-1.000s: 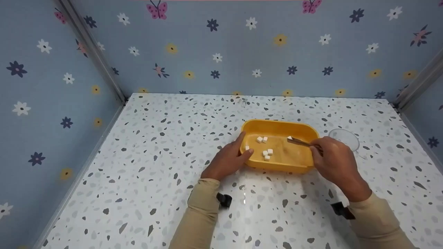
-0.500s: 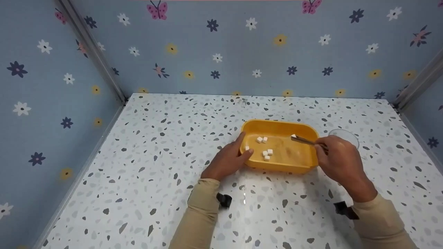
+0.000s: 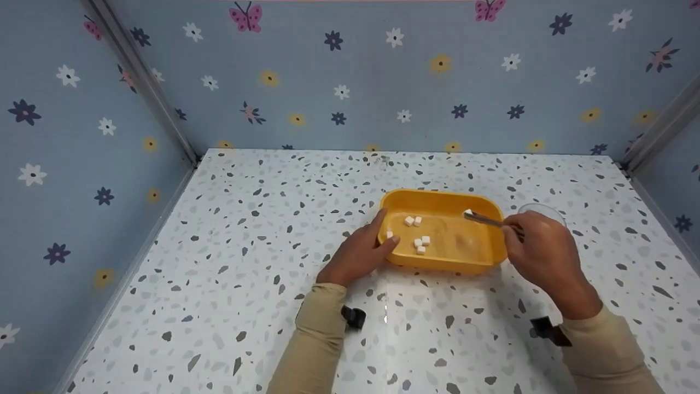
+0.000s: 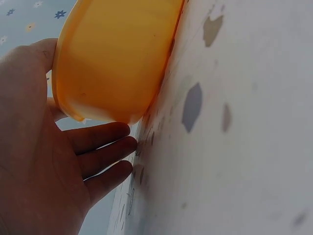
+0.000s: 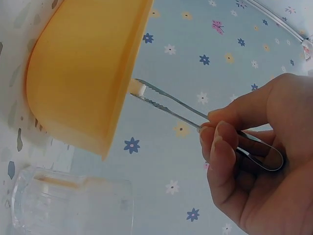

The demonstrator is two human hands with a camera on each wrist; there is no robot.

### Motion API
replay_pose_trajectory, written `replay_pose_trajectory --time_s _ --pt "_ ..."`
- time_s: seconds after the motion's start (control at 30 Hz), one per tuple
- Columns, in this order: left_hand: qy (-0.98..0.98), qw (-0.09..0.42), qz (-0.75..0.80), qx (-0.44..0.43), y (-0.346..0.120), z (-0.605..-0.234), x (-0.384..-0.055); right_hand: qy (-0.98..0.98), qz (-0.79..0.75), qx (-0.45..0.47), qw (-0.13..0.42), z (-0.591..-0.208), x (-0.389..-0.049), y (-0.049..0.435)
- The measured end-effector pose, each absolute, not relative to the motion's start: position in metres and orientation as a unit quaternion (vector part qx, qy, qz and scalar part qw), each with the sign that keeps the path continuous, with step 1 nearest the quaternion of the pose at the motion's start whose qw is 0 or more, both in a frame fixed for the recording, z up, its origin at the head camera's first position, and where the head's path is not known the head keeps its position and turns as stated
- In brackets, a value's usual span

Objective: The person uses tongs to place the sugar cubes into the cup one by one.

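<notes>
A yellow plastic tub stands on the speckled table. My left hand holds its left end, with the thumb over the rim; the other fingers lie outside, against or near the wall. Several small white cubes lie on the tub's floor, one partly hidden near the left thumb. My right hand pinches metal tweezers between thumb and fingers. Between the tweezers' toothed tips sits one white cube, raised to about rim height at the tub's right side.
A clear glass cup stands on the table just right of the tub, partly hidden by my right hand in the head view. Flower-patterned walls close off the back and sides of the speckled white table.
My right hand has moved slightly right and up, carrying the white cube in the tweezers toward the tub's right end. The left hand and tub have stayed put.
</notes>
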State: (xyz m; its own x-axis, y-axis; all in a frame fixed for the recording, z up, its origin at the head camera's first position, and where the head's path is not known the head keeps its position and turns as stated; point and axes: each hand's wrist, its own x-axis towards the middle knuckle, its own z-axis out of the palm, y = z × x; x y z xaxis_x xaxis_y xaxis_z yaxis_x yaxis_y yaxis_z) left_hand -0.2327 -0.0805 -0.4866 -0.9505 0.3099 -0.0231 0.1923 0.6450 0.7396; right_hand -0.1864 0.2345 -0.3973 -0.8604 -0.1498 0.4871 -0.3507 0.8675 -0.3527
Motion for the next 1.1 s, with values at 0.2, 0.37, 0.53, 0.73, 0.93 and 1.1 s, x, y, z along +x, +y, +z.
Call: replay_pose_trajectory --time_s 0.2,0.37,0.53,0.73,0.93,1.1 --pt "0.904 0.079 0.398 0.137 -0.08 -0.486 -0.233 -0.939 0.222 0.122 0.234 -0.394 -0.185 0.238" --pt "0.905 0.083 0.396 0.133 -0.08 -0.485 -0.234 -0.942 0.222 0.107 0.229 -0.39 -0.184 0.241" --pt "0.905 0.082 0.396 0.134 -0.08 -0.485 -0.233 -0.946 0.219 0.091 0.223 -0.387 -0.183 0.242" --pt "0.903 0.078 0.399 0.138 -0.08 -0.486 -0.232 -0.948 0.217 0.076 0.219 -0.385 -0.182 0.244" --pt "0.904 0.077 0.398 0.134 -0.08 -0.484 -0.23 -0.946 0.225 0.072 0.223 -0.382 -0.181 0.248" --pt "0.905 0.078 0.397 0.134 -0.081 -0.484 -0.23 -0.948 0.222 0.064 0.218 -0.377 -0.178 0.251"
